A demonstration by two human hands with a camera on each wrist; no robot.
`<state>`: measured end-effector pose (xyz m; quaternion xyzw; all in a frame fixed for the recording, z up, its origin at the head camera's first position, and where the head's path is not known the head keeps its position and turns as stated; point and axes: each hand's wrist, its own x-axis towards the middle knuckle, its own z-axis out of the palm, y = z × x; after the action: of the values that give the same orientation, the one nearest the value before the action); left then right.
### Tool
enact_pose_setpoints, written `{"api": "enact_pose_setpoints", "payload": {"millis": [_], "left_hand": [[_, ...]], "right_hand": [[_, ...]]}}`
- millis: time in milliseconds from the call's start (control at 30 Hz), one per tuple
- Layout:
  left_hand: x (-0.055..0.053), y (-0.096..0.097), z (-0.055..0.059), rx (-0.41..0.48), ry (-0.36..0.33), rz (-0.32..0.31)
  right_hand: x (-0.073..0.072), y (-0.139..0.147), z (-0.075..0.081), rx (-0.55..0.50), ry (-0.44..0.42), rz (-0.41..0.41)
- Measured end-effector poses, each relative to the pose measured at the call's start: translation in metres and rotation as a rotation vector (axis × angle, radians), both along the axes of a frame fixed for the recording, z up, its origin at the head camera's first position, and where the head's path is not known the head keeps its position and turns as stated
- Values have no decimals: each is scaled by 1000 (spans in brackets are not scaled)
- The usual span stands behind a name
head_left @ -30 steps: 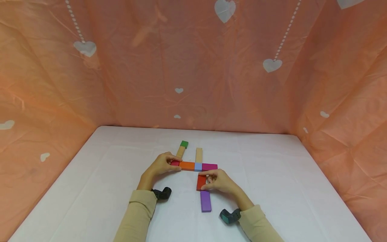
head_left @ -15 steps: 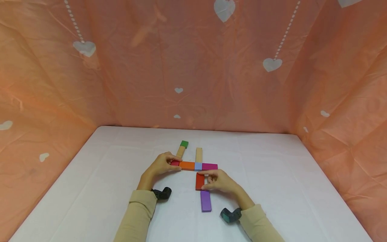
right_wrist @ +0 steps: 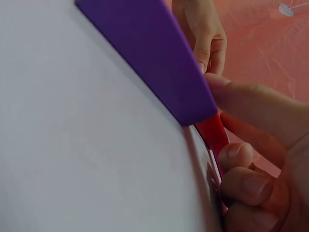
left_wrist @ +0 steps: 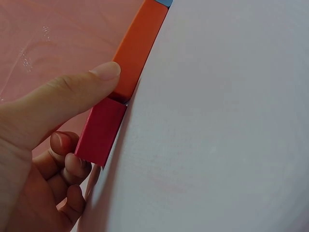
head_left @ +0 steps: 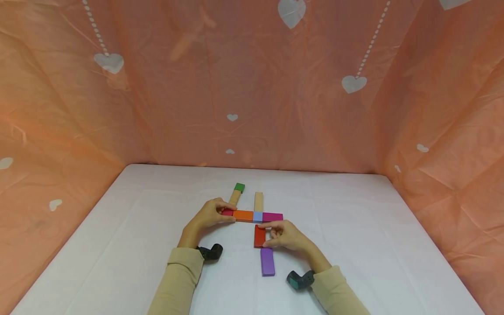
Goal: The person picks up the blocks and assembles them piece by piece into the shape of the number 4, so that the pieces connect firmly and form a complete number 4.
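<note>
In the head view, a row of flat blocks lies on the table: a crimson block [head_left: 227, 212], an orange block [head_left: 243, 216], a light blue block [head_left: 257, 217] and a magenta block [head_left: 272, 217]. My left hand [head_left: 210, 214] pinches around the crimson block, its thumb over the joint with the orange block [left_wrist: 135, 53] in the left wrist view. My right hand [head_left: 288, 235] holds a red block [head_left: 259, 236] by its ends, forefinger at the far end and thumb at the near end. A purple block [head_left: 267, 262] lies just nearer, overlapping the red block in the right wrist view.
Two plain wooden blocks extend back from the row: one [head_left: 258, 201] behind the light blue block, another [head_left: 235, 198] leading to a green block [head_left: 239, 187]. An orange curtain with white hearts surrounds the back and sides of the white table [head_left: 354, 227].
The red block has slid slightly left under my right hand, now offset to the left of the purple block. My left hand keeps its place.
</note>
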<state>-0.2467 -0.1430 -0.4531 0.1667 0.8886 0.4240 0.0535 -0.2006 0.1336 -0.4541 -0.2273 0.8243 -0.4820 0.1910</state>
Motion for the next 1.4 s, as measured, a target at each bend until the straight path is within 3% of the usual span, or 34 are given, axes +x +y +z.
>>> {"api": "enact_pose_setpoints", "payload": {"millis": [667,1400], "left_hand": [[2,-1,1,5,8,-9],[1,-1,0,-2,8,-10]], "right_hand": [[1,-4,-4,88,79,20],[2,-4,-2,118,106,22]]}}
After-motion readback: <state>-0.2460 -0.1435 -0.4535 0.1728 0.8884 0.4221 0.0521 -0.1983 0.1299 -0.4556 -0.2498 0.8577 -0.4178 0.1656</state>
